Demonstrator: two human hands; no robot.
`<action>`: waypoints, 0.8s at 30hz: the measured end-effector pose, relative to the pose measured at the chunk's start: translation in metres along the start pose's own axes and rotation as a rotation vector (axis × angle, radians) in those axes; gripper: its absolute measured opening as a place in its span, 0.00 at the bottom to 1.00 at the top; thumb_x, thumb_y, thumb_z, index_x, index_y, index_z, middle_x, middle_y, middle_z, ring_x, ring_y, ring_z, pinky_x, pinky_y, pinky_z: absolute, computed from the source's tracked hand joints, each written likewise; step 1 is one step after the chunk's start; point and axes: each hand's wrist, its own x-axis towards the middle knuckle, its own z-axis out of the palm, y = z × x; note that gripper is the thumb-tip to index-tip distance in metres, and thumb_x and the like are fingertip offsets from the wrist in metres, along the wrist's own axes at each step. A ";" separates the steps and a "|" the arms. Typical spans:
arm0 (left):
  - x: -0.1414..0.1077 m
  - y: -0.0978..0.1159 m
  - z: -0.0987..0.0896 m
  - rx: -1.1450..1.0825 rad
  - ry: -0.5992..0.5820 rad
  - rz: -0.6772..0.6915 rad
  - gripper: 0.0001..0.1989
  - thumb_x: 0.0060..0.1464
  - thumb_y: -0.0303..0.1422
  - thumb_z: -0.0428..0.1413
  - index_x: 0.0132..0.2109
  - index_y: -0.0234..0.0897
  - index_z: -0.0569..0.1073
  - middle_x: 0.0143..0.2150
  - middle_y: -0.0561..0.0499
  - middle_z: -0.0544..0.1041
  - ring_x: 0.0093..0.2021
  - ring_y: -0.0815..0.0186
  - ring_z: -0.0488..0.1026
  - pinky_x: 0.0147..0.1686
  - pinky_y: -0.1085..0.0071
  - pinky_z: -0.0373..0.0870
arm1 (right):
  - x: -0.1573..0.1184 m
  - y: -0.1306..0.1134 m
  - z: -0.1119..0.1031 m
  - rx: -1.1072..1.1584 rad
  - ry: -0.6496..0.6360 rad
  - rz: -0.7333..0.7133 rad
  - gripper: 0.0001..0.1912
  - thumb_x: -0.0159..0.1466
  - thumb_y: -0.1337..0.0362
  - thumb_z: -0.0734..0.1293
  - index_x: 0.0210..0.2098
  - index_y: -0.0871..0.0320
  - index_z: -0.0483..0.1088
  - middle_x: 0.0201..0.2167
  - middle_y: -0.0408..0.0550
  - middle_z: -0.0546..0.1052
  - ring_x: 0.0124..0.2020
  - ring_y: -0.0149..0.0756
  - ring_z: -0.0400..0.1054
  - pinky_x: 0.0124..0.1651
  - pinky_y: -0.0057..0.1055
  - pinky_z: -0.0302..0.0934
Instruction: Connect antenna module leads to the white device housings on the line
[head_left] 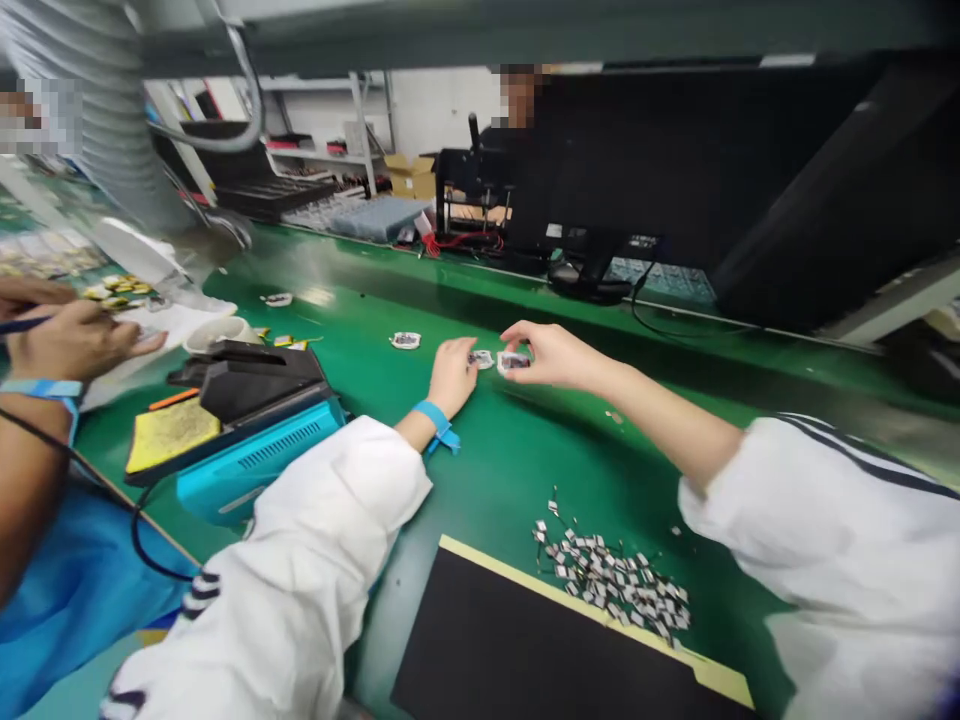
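Table [487, 455]: green, running the width of the bay.
Monitor [637, 170]: black, back toward me, at the far side.
Black panel [540, 640]: yellow-edged, near side, lower edge cut off.
Teal unit [217, 487]: left of the person, partly behind the left sleeve [307, 530].
Heap of small parts [611, 575]: just beyond the panel; single parts too small to identify.
Right hand [553, 354]: grip closed, thumb and fingers pinching the right-hand piece.
Left hand [451, 374]: fingertips at the left-hand piece; cannot tell whether they grip or only touch.
Right-hand piece [514, 362]: pale-rimmed, dark-centred, nearer the right hand, directly right of its neighbour across a narrow gap; long axis side to side. Whether lifted or resting, I cannot tell.
Left-hand piece [484, 359]: same kind, long axis likewise sideways; left end covered by fingers, markings blurred.
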 end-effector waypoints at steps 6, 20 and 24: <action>-0.086 0.047 -0.026 -0.161 -0.389 0.485 0.11 0.53 0.24 0.45 0.40 0.36 0.70 0.37 0.50 0.70 0.39 0.69 0.66 0.41 0.74 0.64 | -0.067 -0.011 0.034 0.174 -0.129 -0.182 0.19 0.51 0.65 0.65 0.42 0.63 0.64 0.39 0.50 0.71 0.40 0.37 0.65 0.43 0.31 0.59; -0.097 0.055 -0.010 -0.059 -0.590 0.605 0.07 0.55 0.29 0.47 0.33 0.33 0.69 0.31 0.51 0.71 0.33 0.71 0.67 0.37 0.76 0.66 | -0.086 -0.003 0.077 0.510 0.174 -0.146 0.18 0.52 0.61 0.67 0.41 0.59 0.66 0.40 0.50 0.66 0.43 0.34 0.63 0.47 0.34 0.60; -0.096 0.044 -0.019 -0.023 -0.498 0.627 0.07 0.56 0.27 0.46 0.36 0.32 0.69 0.33 0.50 0.73 0.34 0.70 0.69 0.36 0.75 0.68 | -0.092 -0.003 0.067 0.438 0.079 -0.063 0.26 0.49 0.59 0.69 0.45 0.62 0.63 0.43 0.53 0.64 0.45 0.37 0.62 0.48 0.36 0.59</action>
